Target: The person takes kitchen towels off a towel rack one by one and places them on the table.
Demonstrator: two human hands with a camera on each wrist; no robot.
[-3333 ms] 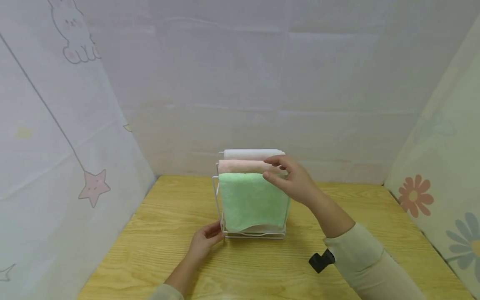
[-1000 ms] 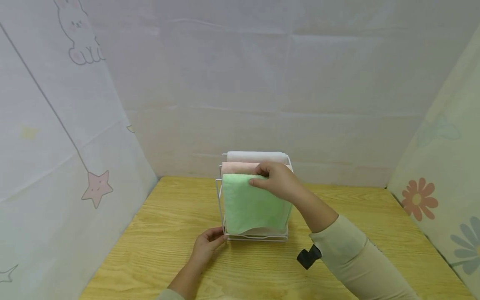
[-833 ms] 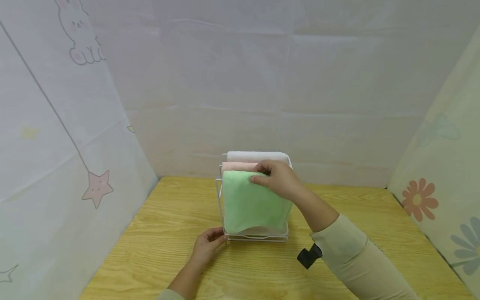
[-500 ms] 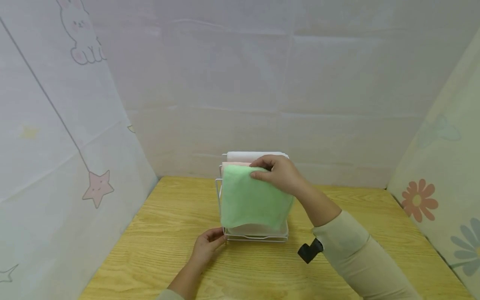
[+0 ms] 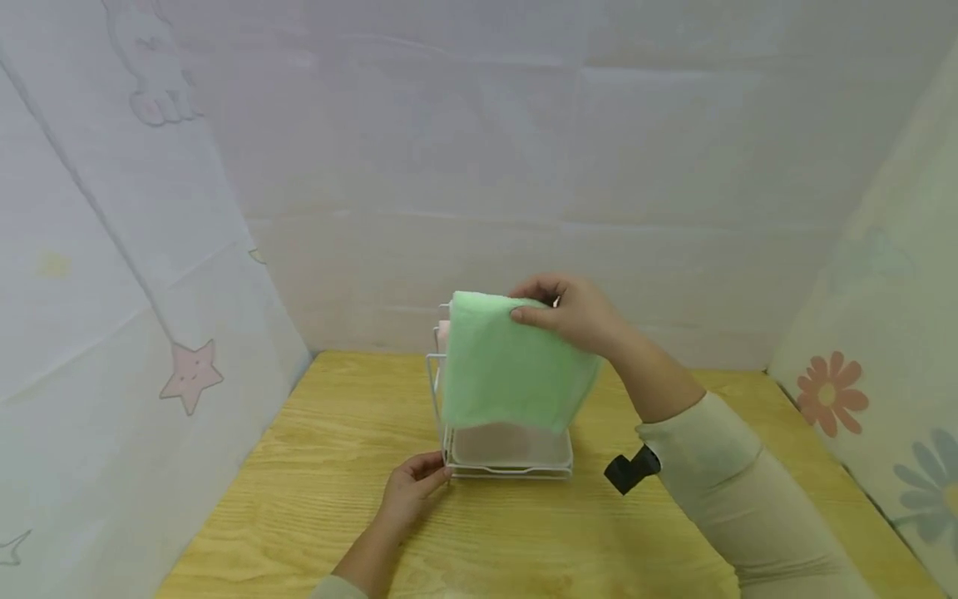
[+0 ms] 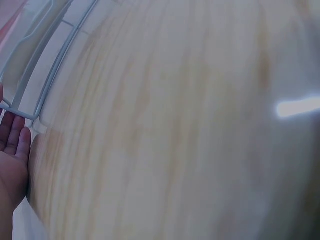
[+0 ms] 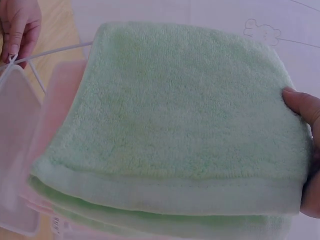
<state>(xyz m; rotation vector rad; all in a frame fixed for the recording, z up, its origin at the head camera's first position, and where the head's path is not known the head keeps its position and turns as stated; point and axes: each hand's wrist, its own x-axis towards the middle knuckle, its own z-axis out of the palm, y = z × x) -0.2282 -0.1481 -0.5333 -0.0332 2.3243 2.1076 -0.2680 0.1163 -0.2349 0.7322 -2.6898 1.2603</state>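
Observation:
My right hand point(image 5: 576, 320) pinches the top edge of a folded green towel point(image 5: 516, 366) between thumb and fingers. The towel hangs in front of a white wire rack point(image 5: 516, 475), its lower edge raised above the rack's base. In the right wrist view, the towel's terry face and layered hem fill the middle. My left hand point(image 5: 410, 491) holds the rack's front left bottom corner, thumb and fingers at the wire. A pink towel point(image 7: 62, 95) stands folded in the rack behind the green one, which hides most of it in the head view.
A pale, translucent tray point(image 5: 516, 445) lies at the rack's base. The rack stands on a wood-grain table point(image 5: 314, 466), with a pale cloth wall point(image 5: 674, 208) behind and printed cloth at both sides. A black mount point(image 5: 632, 470) sticks out from the right sleeve.
From hovering beside the towels, my right hand closed on the green towel and raised it, uncovering the tray and hiding the white roll-edged towel behind. My left hand stays at the corner.

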